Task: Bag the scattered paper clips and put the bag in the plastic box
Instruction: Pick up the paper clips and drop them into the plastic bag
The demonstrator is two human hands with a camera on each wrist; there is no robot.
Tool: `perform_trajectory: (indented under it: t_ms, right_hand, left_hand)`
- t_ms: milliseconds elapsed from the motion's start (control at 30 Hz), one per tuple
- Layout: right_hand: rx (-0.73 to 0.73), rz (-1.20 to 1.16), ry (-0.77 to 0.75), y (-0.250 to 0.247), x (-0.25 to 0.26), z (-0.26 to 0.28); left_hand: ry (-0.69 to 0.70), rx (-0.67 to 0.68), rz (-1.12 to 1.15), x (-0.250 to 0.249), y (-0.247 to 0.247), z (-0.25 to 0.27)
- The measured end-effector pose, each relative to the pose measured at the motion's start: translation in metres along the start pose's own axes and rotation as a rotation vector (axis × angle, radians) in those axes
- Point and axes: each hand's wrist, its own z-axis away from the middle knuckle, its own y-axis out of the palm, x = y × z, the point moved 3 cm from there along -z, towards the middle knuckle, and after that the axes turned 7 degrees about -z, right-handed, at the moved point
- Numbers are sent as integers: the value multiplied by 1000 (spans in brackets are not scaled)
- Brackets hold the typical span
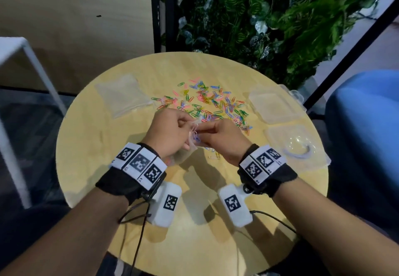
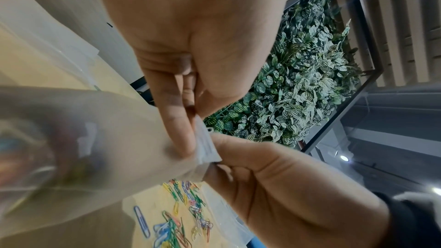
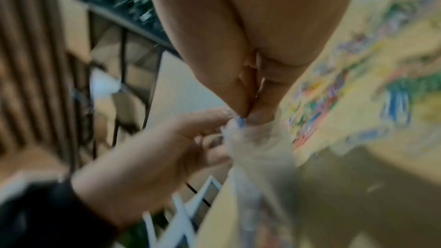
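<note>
Many coloured paper clips (image 1: 213,102) lie scattered across the middle of the round wooden table (image 1: 121,189). Just in front of them, a small clear bag (image 1: 192,145) with a few clips inside hangs between my hands. My left hand (image 1: 190,124) pinches the bag's top edge (image 2: 206,144) between thumb and fingers. My right hand (image 1: 207,127) pinches the same edge from the other side (image 3: 248,117), where something blue shows at its fingertips. The bag (image 2: 95,148) sags toward the left wrist camera. A clear plastic box (image 1: 274,105) sits at the table's right.
A stack of spare clear bags (image 1: 123,96) lies at the back left. A second clear plastic piece, box half or lid (image 1: 295,146), lies nearer on the right. One loose clip (image 1: 214,157) rests below my right hand. A plant wall (image 1: 269,16) stands behind; a blue chair (image 1: 367,135) is right.
</note>
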Motion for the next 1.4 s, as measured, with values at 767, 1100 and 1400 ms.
perform_trajectory:
  t_ms: [767, 1100, 1400]
  right_hand:
    - [29, 1347, 62, -67, -60, -69]
    - [40, 1324, -128, -51, -25, -62]
    - [77, -356, 183, -63, 16, -30]
  left_hand:
    - [-7, -146, 33, 14, -55, 0]
    - [6, -70, -25, 11, -48, 2]
    - [-35, 22, -36, 11, -25, -1]
